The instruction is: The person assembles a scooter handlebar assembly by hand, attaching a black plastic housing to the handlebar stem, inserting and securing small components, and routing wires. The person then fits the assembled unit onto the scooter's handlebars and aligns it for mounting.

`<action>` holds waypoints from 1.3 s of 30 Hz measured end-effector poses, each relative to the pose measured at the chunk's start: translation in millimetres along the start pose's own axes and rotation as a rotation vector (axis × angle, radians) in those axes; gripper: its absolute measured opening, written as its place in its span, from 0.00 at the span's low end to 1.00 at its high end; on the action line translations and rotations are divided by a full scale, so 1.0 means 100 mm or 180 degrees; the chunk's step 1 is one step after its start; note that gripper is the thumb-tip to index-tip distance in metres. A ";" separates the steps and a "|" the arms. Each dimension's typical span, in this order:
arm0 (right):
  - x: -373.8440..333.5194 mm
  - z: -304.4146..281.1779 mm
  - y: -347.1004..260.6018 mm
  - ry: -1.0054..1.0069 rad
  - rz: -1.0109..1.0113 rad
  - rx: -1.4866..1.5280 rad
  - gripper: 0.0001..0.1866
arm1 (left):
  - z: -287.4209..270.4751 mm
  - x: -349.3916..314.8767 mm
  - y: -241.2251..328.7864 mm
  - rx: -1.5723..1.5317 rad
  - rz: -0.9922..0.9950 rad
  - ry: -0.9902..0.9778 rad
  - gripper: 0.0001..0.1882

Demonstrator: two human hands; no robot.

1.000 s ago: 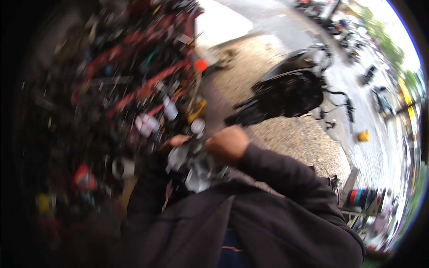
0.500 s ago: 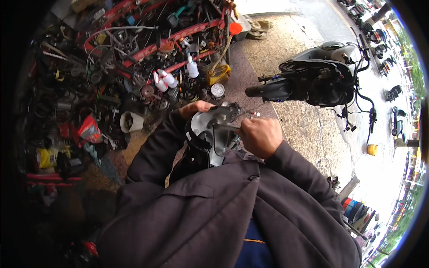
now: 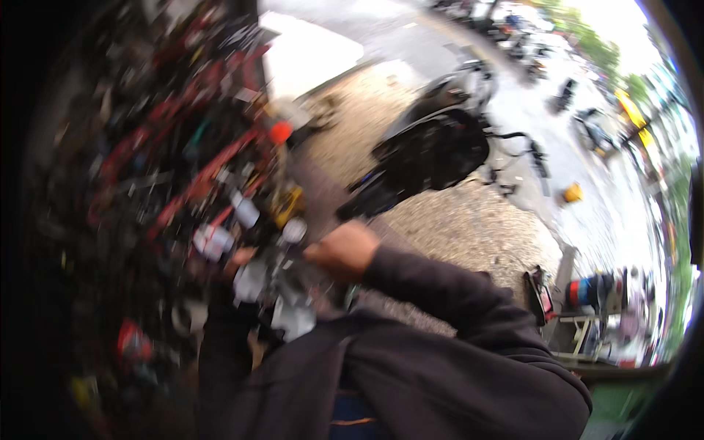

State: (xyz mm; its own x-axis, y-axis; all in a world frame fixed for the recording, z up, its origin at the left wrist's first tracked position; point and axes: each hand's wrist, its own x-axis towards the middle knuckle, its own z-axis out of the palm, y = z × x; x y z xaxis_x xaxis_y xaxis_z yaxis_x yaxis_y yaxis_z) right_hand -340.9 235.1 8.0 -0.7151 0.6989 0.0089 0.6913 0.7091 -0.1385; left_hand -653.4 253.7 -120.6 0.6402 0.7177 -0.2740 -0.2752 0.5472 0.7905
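A silvery-grey machine part with black pieces (image 3: pixel 292 314) is in front of my chest, smeared by motion. At its far left edge my left hand (image 3: pixel 242 259) grips it; only the thumb side shows, and dark blur hides the rest. My right hand (image 3: pixel 343 249) is a closed fist just right of the part's top. Whatever lies in the fist is too blurred to name.
Left of me a red metal rack (image 3: pixel 213 176) and the ground are crowded with parts. White bottles (image 3: pixel 214 240), a round white tub (image 3: pixel 295 230) and a yellow container (image 3: pixel 289 207) stand beyond my hands. A black scooter (image 3: pixel 433 150) stands ahead right; a yellow bucket (image 3: pixel 573 193) is farther off.
The whole view has swung to the right, so the scooter and rack appear farther left, and the picture is blurred. Both hands stay at the grey part. The grey bar seen at the right fist is now indistinct.
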 end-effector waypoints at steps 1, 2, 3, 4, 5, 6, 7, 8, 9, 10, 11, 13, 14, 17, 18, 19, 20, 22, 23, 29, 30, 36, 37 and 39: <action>-0.05 0.01 0.07 0.0162 -0.0113 0.0155 0.05 | 0.06 -0.10 0.00 -0.0051 0.0057 0.0238 0.25; -0.09 0.04 0.08 -0.0020 0.0078 0.0480 0.06 | 0.14 -0.19 -0.01 -0.0167 0.0079 0.0461 0.24; -0.15 0.05 0.07 0.0011 0.0197 0.1016 0.07 | 0.23 -0.26 0.00 -0.0298 0.0093 0.0680 0.22; -0.15 0.10 0.04 -0.0122 0.0265 0.1158 0.09 | 0.30 -0.30 0.01 -0.0448 0.0100 0.0857 0.21; -0.17 0.13 0.02 -0.0112 0.0260 0.1348 0.10 | 0.38 -0.31 0.02 -0.0610 0.0073 0.0991 0.19; -0.17 0.17 -0.02 -0.0196 0.0242 0.1341 0.11 | 0.45 -0.31 0.04 -0.0731 0.0055 0.1039 0.18; -0.16 0.18 -0.04 -0.0337 0.0300 0.1275 0.12 | 0.51 -0.30 0.07 -0.0816 0.0046 0.1028 0.17; -0.13 0.19 -0.05 -0.0325 0.0182 0.1303 0.12 | 0.55 -0.26 0.10 -0.0910 0.0085 0.0860 0.16; -0.10 0.18 -0.06 -0.0360 0.0123 0.1286 0.13 | 0.58 -0.23 0.12 -0.0856 0.0097 0.0686 0.16; -0.08 0.17 -0.06 -0.0505 0.0151 0.1200 0.13 | 0.58 -0.18 0.17 -0.0836 0.0138 0.0439 0.16; -0.04 0.14 -0.05 -0.0516 -0.0028 0.1188 0.13 | 0.58 -0.15 0.20 -0.0748 0.0190 0.0271 0.16; 0.06 0.07 -0.01 -0.0752 -0.0237 0.1030 0.13 | 0.57 -0.13 0.20 -0.0821 0.0184 -0.0123 0.20; 0.13 0.03 0.00 -0.0821 -0.0279 0.0988 0.13 | 0.55 -0.10 0.19 -0.0808 0.0144 -0.0216 0.21; 0.36 -0.10 0.01 -0.1080 -0.0431 0.0847 0.13 | 0.45 -0.05 0.16 -0.0544 0.0056 -0.0273 0.22; 0.44 -0.15 0.02 -0.1185 -0.0462 0.0777 0.13 | 0.42 -0.03 0.15 -0.0437 0.0007 -0.0154 0.23; 0.52 -0.20 0.03 -0.1232 -0.0540 0.0738 0.13 | 0.40 -0.03 0.12 -0.0543 0.0050 -0.0316 0.23; 0.60 -0.24 0.03 -0.1287 -0.0699 0.0698 0.11 | 0.39 -0.01 0.10 -0.0663 0.0062 -0.0377 0.23; 0.76 -0.28 -0.03 -0.1477 -0.0622 0.0329 0.10 | 0.38 0.01 0.07 -0.0820 0.0071 -0.0442 0.22; 0.85 -0.30 -0.06 -0.1649 -0.0574 0.0058 0.10 | 0.37 0.01 0.06 -0.0874 -0.0021 -0.0385 0.22; 1.08 -0.40 -0.31 -0.1905 -0.0374 -0.0476 0.09 | 0.32 -0.07 0.03 -0.0703 -0.0018 0.0095 0.21; 1.09 -0.39 -0.34 -0.1920 -0.0381 -0.0431 0.10 | 0.22 -0.11 0.08 -0.0122 -0.0075 -0.0079 0.22; 1.09 -0.10 -0.56 -0.1609 -0.0721 -0.0390 0.08 | -0.17 -0.04 0.12 0.0834 -0.0923 -0.0640 0.29; 1.11 -0.03 -0.60 -0.1507 -0.0800 -0.0364 0.08 | -0.20 -0.07 0.13 0.0934 -0.0708 -0.0506 0.18; 1.14 0.11 -0.70 -0.1285 -0.0905 -0.0362 0.07 | -0.24 -0.08 0.18 0.1330 -0.1011 -0.0460 0.16</action>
State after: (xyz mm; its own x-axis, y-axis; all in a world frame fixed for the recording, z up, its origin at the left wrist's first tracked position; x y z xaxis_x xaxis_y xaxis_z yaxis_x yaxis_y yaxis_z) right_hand -472.2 264.6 8.3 -0.8440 0.4011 -0.3560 0.4543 0.8875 -0.0773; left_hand -680.4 267.7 -117.5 0.7455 0.4623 -0.4801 0.2377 0.4885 0.8395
